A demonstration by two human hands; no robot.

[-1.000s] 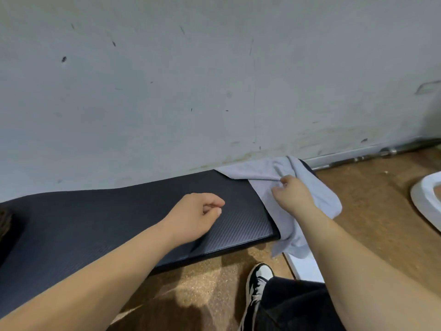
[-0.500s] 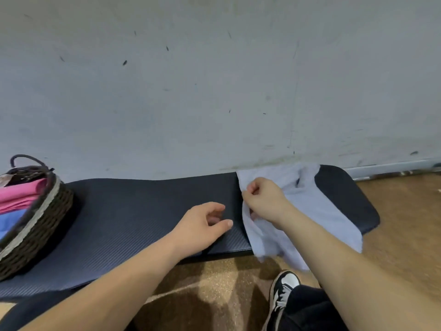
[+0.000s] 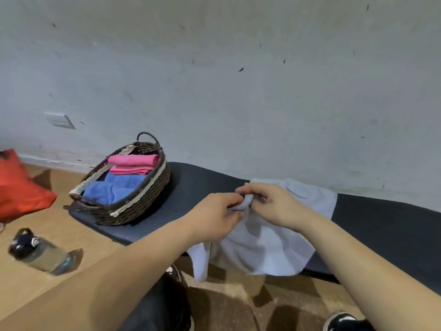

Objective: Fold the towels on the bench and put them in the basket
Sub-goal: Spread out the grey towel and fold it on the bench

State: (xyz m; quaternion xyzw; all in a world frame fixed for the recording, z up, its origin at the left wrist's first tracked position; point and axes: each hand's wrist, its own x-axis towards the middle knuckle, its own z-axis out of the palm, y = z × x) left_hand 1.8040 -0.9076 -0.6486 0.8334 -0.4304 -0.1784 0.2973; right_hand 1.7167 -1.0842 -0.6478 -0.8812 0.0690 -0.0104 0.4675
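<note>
Both forearms reach forward from the lower corners and meet over the middle of the dark padded counter [image 3: 386,223]. The left hand [image 3: 214,218] comes in from the lower left with its back turned up and its wrist nearly straight. Its fingers [image 3: 230,199] are curled in and clamped on a small bunched fold of the pale towel [image 3: 262,249]. The right hand [image 3: 276,206] comes in from the lower right, knuckles up. Its fingers [image 3: 251,188] are bent over the same bunched fold and pinch it, so the two hands nearly touch there (the fingertips themselves are hidden in the cloth). The pale towel is lifted a little at this pinched spot. The rest of it lies crumpled across the counter, back toward the wall [image 3: 238,91], and its near edge hangs over the front of the counter above the floor [image 3: 35,295]. A dark wicker basket [image 3: 140,204] stands on the left end of the counter, well apart from the hands. It holds a folded pink towel [image 3: 133,163] at the back and a blue towel [image 3: 114,189] in front of that. On the floor to the left lie a clear bottle [image 3: 40,254] with a dark cap, on its side, and part of a red bag [image 3: 16,187]. A black and white shoe [image 3: 343,321] shows at the bottom right.
</note>
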